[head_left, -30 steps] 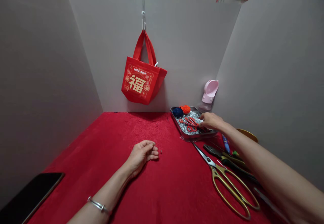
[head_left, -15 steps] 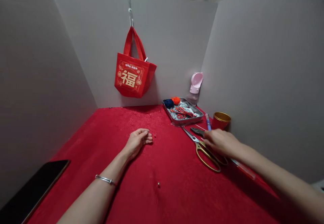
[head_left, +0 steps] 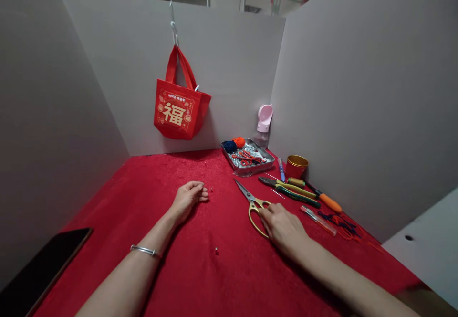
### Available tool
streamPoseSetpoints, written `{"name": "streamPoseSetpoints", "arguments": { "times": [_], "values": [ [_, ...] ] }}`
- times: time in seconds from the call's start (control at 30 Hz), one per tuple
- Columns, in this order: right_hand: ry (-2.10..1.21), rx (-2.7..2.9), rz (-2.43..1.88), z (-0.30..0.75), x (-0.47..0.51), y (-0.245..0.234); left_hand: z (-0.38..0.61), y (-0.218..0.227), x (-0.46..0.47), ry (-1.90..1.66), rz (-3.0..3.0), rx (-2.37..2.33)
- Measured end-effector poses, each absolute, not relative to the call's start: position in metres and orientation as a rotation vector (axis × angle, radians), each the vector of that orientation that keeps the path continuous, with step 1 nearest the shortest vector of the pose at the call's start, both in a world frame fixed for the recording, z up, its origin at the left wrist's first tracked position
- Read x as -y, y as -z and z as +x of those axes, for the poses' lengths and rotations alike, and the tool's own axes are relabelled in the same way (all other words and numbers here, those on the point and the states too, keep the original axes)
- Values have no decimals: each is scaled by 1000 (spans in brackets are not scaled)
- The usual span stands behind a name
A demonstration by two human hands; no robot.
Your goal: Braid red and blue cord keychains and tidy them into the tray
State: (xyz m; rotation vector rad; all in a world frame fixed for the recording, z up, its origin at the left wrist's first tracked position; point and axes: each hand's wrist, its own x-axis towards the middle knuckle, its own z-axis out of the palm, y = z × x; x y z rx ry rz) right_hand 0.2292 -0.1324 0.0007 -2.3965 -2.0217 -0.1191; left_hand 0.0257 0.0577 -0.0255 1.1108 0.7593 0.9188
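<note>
We are resting our right hand (head_left: pixel 282 228) on gold-handled scissors (head_left: pixel 255 209) on a red cloth (head_left: pixel 232 279), just in front of a metal tray (head_left: pixel 250 172) of red knotwork.

The scissors are lying flat near the tray, their long axis slanting, with closed blades pointing up and left toward it. Our right fingers are draped over the handle loops; we cannot tell whether they are gripping. Our left hand (head_left: pixel 188 200) is lying empty and loosely curled, just beside a small bead (head_left: pixel 211 189). Pliers (head_left: pixel 288 188), a screwdriver (head_left: pixel 331 203) and a gold-rimmed cup (head_left: pixel 296 166) are sitting to the right. A red bag (head_left: pixel 175 114) hanging from a hook on the far wall is showing a large gold 福; its smaller print is unreadable.
</note>
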Motion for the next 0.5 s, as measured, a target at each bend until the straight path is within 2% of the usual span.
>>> {"name": "streamPoseSetpoints", "arguments": {
  "times": [0.2, 0.5],
  "values": [
    [252, 1794, -2624, 284, 106, -7, 26, 27, -60, -907, 1120, -767],
    [100, 1784, -2598, 309, 87, 2, 25, 27, -61, -894, 1118, -766]
  ]
}}
